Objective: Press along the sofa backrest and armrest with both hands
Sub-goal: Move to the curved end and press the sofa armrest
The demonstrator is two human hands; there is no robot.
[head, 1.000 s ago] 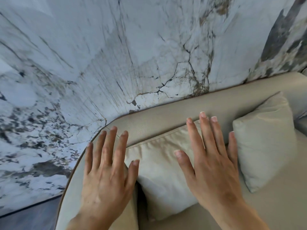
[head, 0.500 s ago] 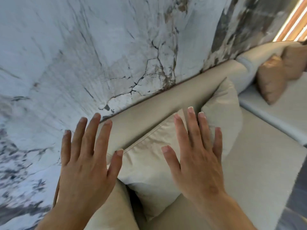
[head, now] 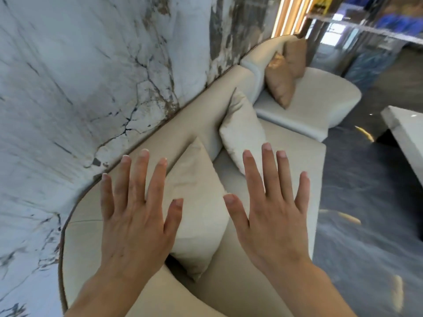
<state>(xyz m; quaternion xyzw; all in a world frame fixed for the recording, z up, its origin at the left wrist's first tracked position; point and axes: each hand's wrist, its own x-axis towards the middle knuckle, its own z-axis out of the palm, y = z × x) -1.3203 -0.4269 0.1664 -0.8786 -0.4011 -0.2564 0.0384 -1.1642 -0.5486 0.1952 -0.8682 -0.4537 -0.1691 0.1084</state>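
The beige sofa's curved backrest (head: 196, 115) runs along the marble wall from lower left to upper right, and its rounded armrest end (head: 80, 243) lies at lower left. My left hand (head: 137, 220) is spread flat, palm down, over the backrest top where it bends into the armrest. My right hand (head: 272, 213) is spread the same way over the seat (head: 304, 165), beside a cream cushion (head: 196, 213) that leans on the backrest between the two hands. Neither hand holds anything; I cannot tell whether the palms touch the fabric.
A second cream cushion (head: 242, 131) leans further along the backrest. Tan cushions (head: 281, 81) sit on a pale grey sofa section (head: 320, 104) beyond. The marble wall (head: 80, 88) is tight behind the backrest. A dark glossy floor (head: 366, 202) and a pale table corner (head: 405, 131) are on the right.
The view has swung to the right, bringing the far sofa section, floor and table into sight. Both hands stay spread; the right hand has moved off the cushion to over the seat.
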